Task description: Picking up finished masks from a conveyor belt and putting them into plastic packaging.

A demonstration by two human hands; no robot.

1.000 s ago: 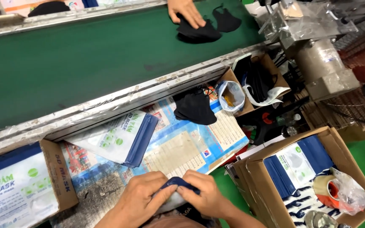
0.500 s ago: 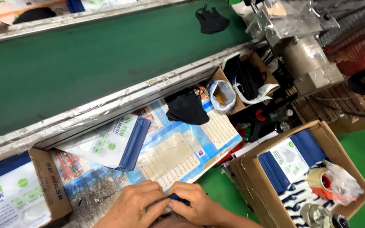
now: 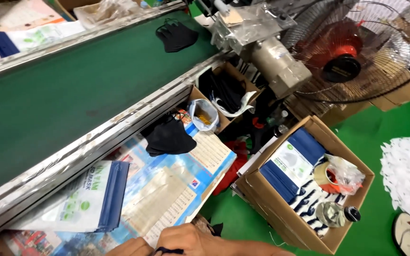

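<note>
Both hands, left hand (image 3: 131, 248) and right hand (image 3: 188, 239), pinch a dark mask (image 3: 169, 251) at the frame's bottom edge; stacked black masks (image 3: 169, 137) lie beyond.

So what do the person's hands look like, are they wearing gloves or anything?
No gloves. Only the tops of both hands show at the bottom edge: the left hand and the right hand are bare, with no rings, watch or sleeves in sight. The wrists and arms are mostly out of frame.

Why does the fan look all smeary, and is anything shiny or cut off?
Head view: the fan is smeared, blurred by motion; the plastic wrap shows bright glare; the belt is evenly lit, with no hard shadows; the left hand and right hand are cut off by the bottom edge.
</note>
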